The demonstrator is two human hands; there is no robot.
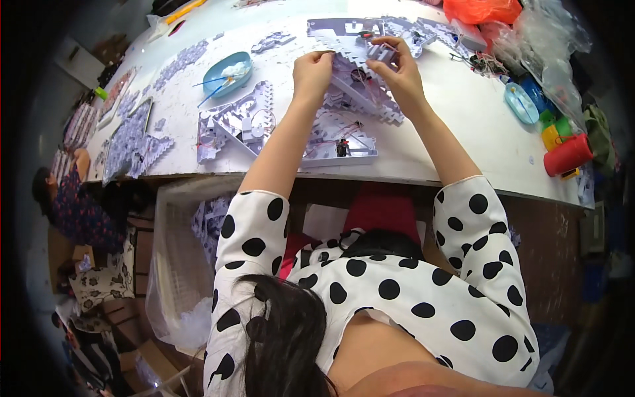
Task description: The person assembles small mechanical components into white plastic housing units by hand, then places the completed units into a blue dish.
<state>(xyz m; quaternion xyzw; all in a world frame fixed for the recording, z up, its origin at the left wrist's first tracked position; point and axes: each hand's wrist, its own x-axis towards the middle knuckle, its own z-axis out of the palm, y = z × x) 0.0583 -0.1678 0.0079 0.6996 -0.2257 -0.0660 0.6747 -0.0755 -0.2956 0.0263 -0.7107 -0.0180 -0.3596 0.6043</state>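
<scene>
Both arms stretch over the white table. My left hand point(313, 74) is closed in a pinch at the upper left edge of a pale plastic casing point(357, 94) with toothed edges and wires inside. Across from it, my right hand point(405, 78) grips a small pale slotted plastic part point(381, 53) between thumb and fingers, just above the casing. Beneath and nearer to me lies another open casing point(340, 159) with a small black component and red wires. To the left of my left forearm rests a third casing point(246, 124) with a round fitting and thin wires.
A blue dish point(241, 61) holds white paste and thin sticks; a smaller blue dish point(521, 104) stands at right near a red cylindrical container point(567, 155). Plastic bags point(542, 36) pile up behind. Loose pale parts point(182, 64) cover the left side. Another person point(83, 205) sits at far left.
</scene>
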